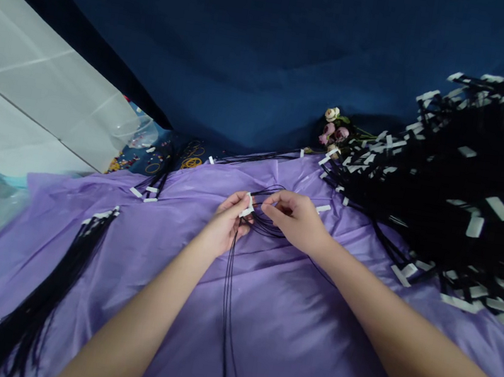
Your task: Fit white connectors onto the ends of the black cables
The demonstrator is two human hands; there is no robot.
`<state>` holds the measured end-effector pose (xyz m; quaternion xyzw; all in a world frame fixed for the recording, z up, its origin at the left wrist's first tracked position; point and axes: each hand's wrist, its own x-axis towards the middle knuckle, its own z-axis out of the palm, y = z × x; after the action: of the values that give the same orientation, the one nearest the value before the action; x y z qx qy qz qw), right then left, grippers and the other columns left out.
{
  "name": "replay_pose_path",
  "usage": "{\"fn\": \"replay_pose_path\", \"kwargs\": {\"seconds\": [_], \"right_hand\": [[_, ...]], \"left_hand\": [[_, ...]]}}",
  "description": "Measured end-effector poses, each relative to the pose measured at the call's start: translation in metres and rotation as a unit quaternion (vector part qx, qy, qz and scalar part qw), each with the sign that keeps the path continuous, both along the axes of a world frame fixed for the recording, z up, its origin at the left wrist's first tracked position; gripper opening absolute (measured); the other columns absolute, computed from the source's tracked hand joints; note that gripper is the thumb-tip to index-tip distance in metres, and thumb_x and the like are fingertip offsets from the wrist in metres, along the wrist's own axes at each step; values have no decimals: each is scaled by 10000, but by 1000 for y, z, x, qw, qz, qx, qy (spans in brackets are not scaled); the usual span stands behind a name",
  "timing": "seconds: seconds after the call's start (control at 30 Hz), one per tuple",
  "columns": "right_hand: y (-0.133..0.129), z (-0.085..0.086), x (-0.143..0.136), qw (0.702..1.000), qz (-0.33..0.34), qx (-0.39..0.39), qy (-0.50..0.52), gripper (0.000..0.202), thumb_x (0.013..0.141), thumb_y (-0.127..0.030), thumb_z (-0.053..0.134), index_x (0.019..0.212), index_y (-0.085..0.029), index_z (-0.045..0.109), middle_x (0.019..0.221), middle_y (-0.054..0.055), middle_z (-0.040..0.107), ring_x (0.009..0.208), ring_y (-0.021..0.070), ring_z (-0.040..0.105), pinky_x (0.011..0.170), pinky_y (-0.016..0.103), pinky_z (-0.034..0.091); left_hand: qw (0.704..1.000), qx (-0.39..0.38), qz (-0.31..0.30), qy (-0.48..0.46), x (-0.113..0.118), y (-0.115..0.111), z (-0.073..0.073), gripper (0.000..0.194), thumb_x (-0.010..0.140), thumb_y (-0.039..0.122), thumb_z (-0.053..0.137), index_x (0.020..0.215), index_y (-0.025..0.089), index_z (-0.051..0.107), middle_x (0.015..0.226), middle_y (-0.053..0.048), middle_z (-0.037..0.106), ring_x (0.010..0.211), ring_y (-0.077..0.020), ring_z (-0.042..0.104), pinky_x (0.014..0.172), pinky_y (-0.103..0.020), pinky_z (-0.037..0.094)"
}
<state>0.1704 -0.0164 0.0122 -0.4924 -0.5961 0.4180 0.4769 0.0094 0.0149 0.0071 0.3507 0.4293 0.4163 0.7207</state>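
Note:
My left hand (229,222) pinches white tags (246,211) attached to thin black cords (228,299). Some of these cords hang down over the purple cloth (294,342), and others loop to the right beneath my right hand (292,217). The thumb and forefinger of my right hand are pressed together just right of the tags, at the black cords; exactly what lies between the fingertips is too small to make out. Another white tag (323,209) lies on the cloth behind my right hand.
A large heap of black cords with white tags (475,227) fills the right side. One bundle (71,268) lies at the left, a smaller one (152,189) behind it. Artificial flowers (335,128) stand at the back, before a dark blue cloth (273,52).

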Motion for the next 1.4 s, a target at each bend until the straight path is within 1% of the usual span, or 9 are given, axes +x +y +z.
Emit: {"fn": "replay_pose_path", "kwargs": {"seconds": [0.1,0.23,0.3,0.4,0.53,0.83,0.97,1.13,1.4], "right_hand": [[1,1,0,999,6,-22,37,165,795,-320,605,797,-157,631,542,-51,512,482,69,458,460,189,322],[1,7,3,974,36,-145,173,175,769,-341,649,793,-172,608,565,-53,563,361,42,395,353,179,279],[0,10,5,942,60,-204,259,166,767,-331,663,813,-181,613,653,-39,624,365,37,418,349,174,331],[1,14,8,904,90,-248,337,132,809,-292,630,901,-200,648,783,-18,693,426,43,484,409,178,444],[1,17,9,886,113,-249,375,165,874,-286,546,947,-199,665,936,20,725,503,63,560,495,215,532],[-6,19,6,904,164,-200,340,210,840,-325,611,1003,-212,680,1077,53,678,631,91,615,569,260,586],[-10,21,8,911,183,-198,313,225,837,-327,619,1031,-225,673,1065,52,678,674,96,623,627,277,595],[-11,23,8,933,170,-177,262,191,853,-306,601,1020,-248,672,1066,30,683,724,91,648,687,249,573],[-11,27,0,948,152,-72,271,105,815,-192,592,875,-173,676,881,15,698,765,99,659,780,264,543]], "left_hand": [[1000,-1,5,-1,1,1,-1,384,620,343,820,862,173,575,688,47,556,463,-32,514,303,-98,269],[1000,1,11,-7,2,1,-1,378,631,336,815,860,175,562,705,49,570,464,-30,519,302,-100,284],[1000,-4,11,-8,2,1,0,364,646,329,806,858,173,556,697,51,564,465,-29,521,308,-99,295],[1000,-10,12,-12,1,1,-1,342,664,311,795,864,171,556,676,55,548,463,-26,520,314,-95,300],[1000,-14,11,-24,1,2,-2,312,680,280,782,861,170,554,670,53,543,466,-29,524,316,-96,306],[999,-29,1,-44,-3,4,-4,273,701,176,748,905,154,567,657,44,541,463,-19,508,332,-69,326],[998,-40,28,-48,-3,4,-4,229,725,133,717,893,144,562,634,47,539,442,-12,499,323,-60,316],[995,-58,54,-61,1,3,4,149,758,56,643,822,136,534,601,48,530,411,1,472,294,-45,256],[989,-97,73,-85,3,1,11,120,831,22,522,804,139,532,590,38,512,403,4,467,286,-27,250]]}}
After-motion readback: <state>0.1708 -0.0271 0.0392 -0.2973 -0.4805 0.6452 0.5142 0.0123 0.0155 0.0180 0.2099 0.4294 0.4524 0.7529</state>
